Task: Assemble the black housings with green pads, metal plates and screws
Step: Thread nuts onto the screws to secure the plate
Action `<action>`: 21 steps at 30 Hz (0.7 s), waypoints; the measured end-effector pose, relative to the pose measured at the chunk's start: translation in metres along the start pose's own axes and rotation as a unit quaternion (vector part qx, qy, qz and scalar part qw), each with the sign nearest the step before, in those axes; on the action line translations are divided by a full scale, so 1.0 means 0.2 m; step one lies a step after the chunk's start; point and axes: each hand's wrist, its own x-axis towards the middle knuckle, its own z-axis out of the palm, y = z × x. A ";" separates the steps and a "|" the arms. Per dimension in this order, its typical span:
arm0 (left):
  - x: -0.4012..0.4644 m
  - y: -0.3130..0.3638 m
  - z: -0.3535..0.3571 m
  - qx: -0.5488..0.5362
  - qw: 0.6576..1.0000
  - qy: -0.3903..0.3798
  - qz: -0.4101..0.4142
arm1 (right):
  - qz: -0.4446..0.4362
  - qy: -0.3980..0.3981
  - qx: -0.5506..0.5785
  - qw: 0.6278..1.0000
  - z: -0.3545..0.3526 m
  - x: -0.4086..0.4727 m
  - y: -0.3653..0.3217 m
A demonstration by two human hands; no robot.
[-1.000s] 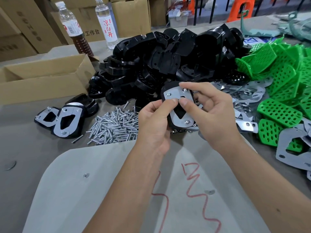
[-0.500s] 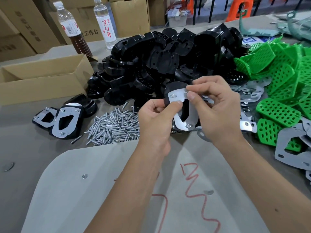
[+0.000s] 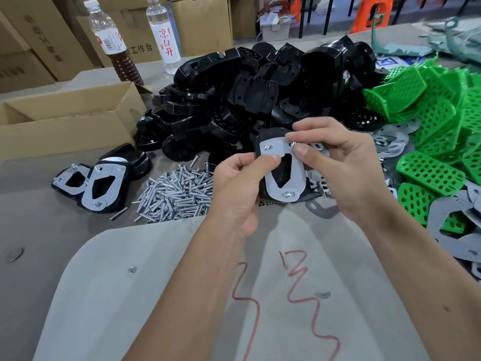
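Observation:
My left hand (image 3: 238, 186) grips the left edge of a black housing with a grey metal plate (image 3: 283, 173) on its face, held above the table's middle. Screws sit in the plate's upper left and bottom holes. My right hand (image 3: 338, 162) pinches a screw (image 3: 293, 144) at the plate's upper right hole. A heap of loose screws (image 3: 177, 196) lies just left of my left hand. Behind my hands is a pile of black housings (image 3: 260, 95). Green pads (image 3: 442, 126) and loose metal plates (image 3: 390, 144) lie to the right.
Two finished housings (image 3: 96, 183) lie at the left beside an open cardboard box (image 3: 65, 123). Two bottles (image 3: 164, 35) stand at the back in front of stacked cartons. A grey sheet with red marks (image 3: 286, 295) covers the near table.
Both hands have shifted slightly right with the housing. The plate has tilted more upright, and my right fingers have moved onto the screw at its upper right hole.

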 end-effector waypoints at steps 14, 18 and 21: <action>-0.02 -0.02 0.02 0.108 0.979 0.052 0.168 | 0.028 0.190 -0.036 0.981 0.19 -0.06 0.03; -0.03 -0.02 0.01 0.139 0.966 0.053 0.213 | 0.078 0.175 0.026 0.981 0.18 -0.06 0.01; -0.04 -0.02 0.01 0.153 0.959 0.018 0.237 | 0.112 0.143 0.077 0.980 0.18 -0.05 -0.01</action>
